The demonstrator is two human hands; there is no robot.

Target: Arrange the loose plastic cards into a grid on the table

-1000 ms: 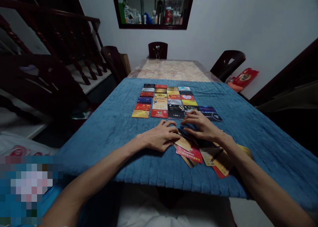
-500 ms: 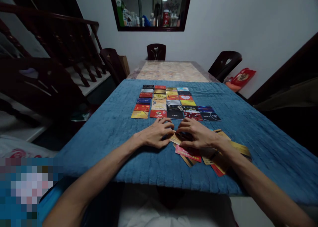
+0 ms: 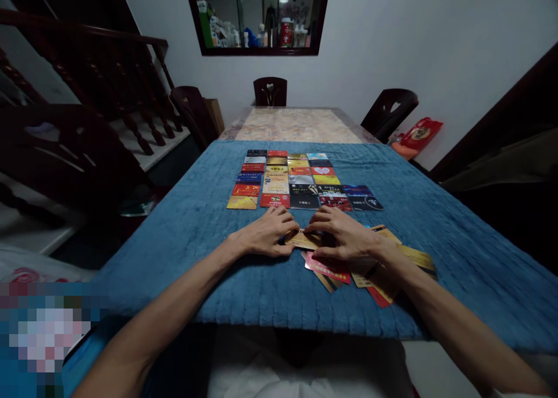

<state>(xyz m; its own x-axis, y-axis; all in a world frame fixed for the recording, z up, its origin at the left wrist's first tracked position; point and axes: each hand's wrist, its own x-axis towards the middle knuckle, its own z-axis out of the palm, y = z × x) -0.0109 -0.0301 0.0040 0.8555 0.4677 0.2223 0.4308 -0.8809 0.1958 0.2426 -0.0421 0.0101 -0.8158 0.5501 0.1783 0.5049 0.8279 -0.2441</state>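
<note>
A gold card (image 3: 301, 239) lies between my two hands on the blue blanket (image 3: 196, 235). My left hand (image 3: 264, 232) pinches its left end with curled fingers. My right hand (image 3: 344, 235) holds its right end, fingers bent over it. Under my right hand and wrist lies a loose heap of cards (image 3: 370, 270), red and gold ones showing. Beyond my hands, several cards are laid out in a neat grid (image 3: 292, 180) of rows and columns.
The blanket covers the near part of a long table (image 3: 300, 125) with a patterned top. Dark wooden chairs (image 3: 270, 91) stand at the far end and both sides. A stair railing (image 3: 87, 96) runs along the left. A red bag (image 3: 418, 133) lies at the right.
My right hand has drawn back from the grid's near row to the heap. Both hands have come together on the gold card, which is now lifted clear of the heap.
</note>
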